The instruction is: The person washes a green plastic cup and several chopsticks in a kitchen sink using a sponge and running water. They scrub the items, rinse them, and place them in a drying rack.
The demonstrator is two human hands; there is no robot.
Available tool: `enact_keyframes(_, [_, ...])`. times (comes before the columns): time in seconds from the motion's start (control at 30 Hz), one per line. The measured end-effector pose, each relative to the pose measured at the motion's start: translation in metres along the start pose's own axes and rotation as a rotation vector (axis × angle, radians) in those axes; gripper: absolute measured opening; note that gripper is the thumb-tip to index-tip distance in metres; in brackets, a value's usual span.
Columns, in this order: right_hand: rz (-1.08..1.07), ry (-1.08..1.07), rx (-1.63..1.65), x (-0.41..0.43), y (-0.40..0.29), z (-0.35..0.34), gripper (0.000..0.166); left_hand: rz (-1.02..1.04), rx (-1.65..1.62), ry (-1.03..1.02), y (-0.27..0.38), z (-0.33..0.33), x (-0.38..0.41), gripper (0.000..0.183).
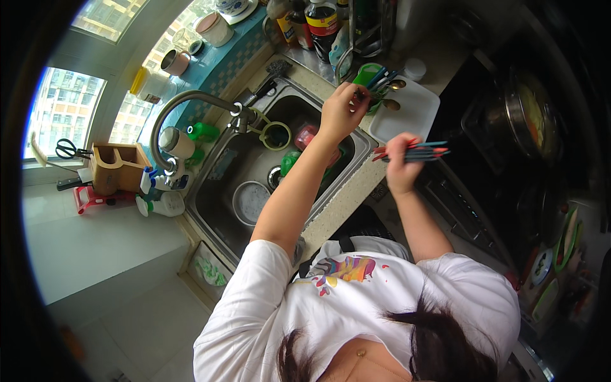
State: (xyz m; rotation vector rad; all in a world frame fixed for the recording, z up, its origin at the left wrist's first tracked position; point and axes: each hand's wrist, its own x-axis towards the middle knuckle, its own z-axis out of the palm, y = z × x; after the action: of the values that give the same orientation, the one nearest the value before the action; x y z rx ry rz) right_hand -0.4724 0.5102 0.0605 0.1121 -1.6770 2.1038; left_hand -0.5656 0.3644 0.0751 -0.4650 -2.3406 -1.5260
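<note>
My right hand [402,164] grips a bundle of red and dark chopsticks [427,151] over the counter's front edge, slightly blurred. Farther forward, my left hand [343,109] has its fingers curled on a small dark object [360,94], too hidden to name. Close beyond those fingers is a green utensil holder [366,75], partly covered by the hand. Several utensils lean out of it, among them metal spoons [392,104]. A white plastic tray [414,111] lies beneath the spoons, to the right of the left hand.
A steel sink [224,193] under my left forearm holds a round metal pan [252,202] and a red item [305,136]. The curved faucet [160,124] rises at its left. A pot [525,114] sits on the black stove at right. Sauce bottles [321,28] stand at the back.
</note>
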Motion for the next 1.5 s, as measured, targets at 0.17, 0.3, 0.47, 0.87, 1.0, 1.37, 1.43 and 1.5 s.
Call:
enact_keyframes(0.17, [-0.145, -0.136, -0.243, -0.033, 0.047, -0.002, 0.017, -0.078, -0.186, -0.145, -0.006, -0.011, 0.0, 0.039])
enact_keyframes(0.3, [-0.154, -0.159, -0.284, -0.03, 0.045, 0.002, 0.017, -0.113, -0.175, -0.18, -0.004, -0.005, -0.01, 0.06])
enact_keyframes(0.47, [-0.139, -0.123, -0.316, -0.033, 0.081, -0.003, 0.015, -0.164, -0.042, 0.015, -0.019, 0.032, -0.01, 0.029])
enact_keyframes(0.87, [0.097, 0.02, -0.231, -0.007, 0.051, 0.014, 0.023, -0.032, 0.038, 0.066, 0.005, 0.021, 0.006, 0.011])
enact_keyframes(1.0, [0.232, 0.185, 0.05, 0.012, 0.015, 0.014, 0.026, -0.028, -0.009, 0.057, 0.041, -0.004, 0.014, 0.009])
enact_keyframes(1.37, [-0.14, -0.287, -0.382, 0.041, -0.084, 0.03, 0.062, 0.032, 0.091, -0.016, 0.179, -0.079, 0.008, 0.01])
enact_keyframes(1.43, [-0.164, -0.264, -0.372, 0.034, -0.077, 0.034, 0.046, 0.222, 0.216, -0.103, 0.186, -0.079, 0.0, 0.016])
enact_keyframes(1.5, [-0.206, -0.189, -0.386, 0.024, -0.064, 0.035, 0.035, 0.251, 0.194, -0.117, 0.182, -0.073, -0.016, 0.016])
